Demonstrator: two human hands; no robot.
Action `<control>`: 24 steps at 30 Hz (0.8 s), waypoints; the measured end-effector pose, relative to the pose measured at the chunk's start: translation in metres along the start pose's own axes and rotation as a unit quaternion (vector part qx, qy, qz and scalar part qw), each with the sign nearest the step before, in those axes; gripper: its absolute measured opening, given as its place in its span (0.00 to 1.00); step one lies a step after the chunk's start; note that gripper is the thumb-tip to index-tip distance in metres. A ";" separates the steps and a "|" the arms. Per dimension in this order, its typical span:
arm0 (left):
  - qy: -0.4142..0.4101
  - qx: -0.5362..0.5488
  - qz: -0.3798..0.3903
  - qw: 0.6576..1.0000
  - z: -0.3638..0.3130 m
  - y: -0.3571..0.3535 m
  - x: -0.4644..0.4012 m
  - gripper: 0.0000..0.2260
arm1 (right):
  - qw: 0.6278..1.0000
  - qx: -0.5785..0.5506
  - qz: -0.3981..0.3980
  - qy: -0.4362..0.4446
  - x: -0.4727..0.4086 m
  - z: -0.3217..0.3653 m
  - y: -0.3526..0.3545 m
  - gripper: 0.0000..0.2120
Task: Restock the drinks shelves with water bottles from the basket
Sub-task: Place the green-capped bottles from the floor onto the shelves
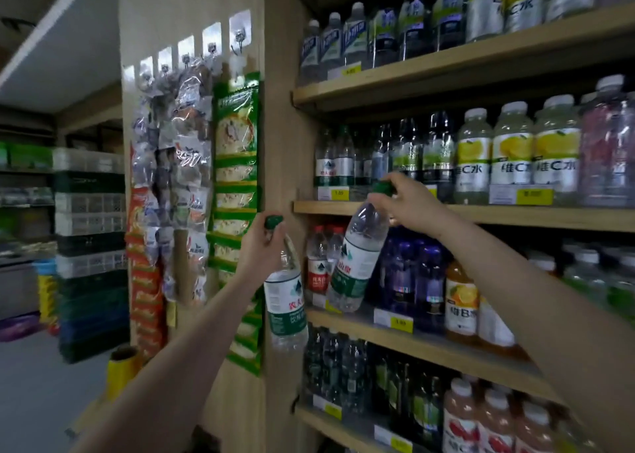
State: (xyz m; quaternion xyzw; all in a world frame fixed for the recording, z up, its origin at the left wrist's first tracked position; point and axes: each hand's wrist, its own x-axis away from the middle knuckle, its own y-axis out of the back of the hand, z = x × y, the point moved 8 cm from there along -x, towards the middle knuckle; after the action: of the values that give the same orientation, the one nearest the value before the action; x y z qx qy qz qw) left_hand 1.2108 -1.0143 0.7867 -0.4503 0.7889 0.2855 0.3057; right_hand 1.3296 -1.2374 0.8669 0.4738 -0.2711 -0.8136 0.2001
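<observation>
My left hand (263,243) grips a green-capped water bottle (286,304) by its neck, and it hangs upright in front of the shelf unit's wooden side post. A second green-capped water bottle (357,260) is held at its cap by my right hand (410,208); this bottle tilts, with its base toward the lower shelf and its cap just under the edge of the middle shelf (481,213). Matching green-label water bottles (335,158) stand at the left end of that middle shelf. The basket is out of view.
The wooden shelves hold many drinks: lemon drinks (512,150), purple bottles (412,274), red-capped water bottles (318,260), orange drinks (462,304). Snack packets (235,191) hang on the side panel. Stacked crates (91,253) stand at the left, beside open floor.
</observation>
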 end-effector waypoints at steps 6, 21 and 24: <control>-0.047 0.043 -0.037 0.997 0.022 -0.005 -0.087 0.09 | 0.997 -0.010 -0.076 0.019 -0.091 0.022 0.012 0.20; -0.173 0.117 -0.033 0.977 0.028 0.002 -0.212 0.07 | 0.971 0.110 -0.203 0.064 -0.263 0.063 -0.033 0.13; -0.186 0.124 -0.045 0.974 0.033 0.001 -0.219 0.06 | 0.973 0.129 -0.187 0.040 -0.288 0.046 -0.050 0.20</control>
State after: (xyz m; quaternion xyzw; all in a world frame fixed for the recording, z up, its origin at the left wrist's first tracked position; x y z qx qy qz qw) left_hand 1.3064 -0.8725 0.9271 -0.3828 0.7265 0.2497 0.5131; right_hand 1.4212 -1.0191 1.0444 0.5699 -0.2727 -0.7751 -0.0075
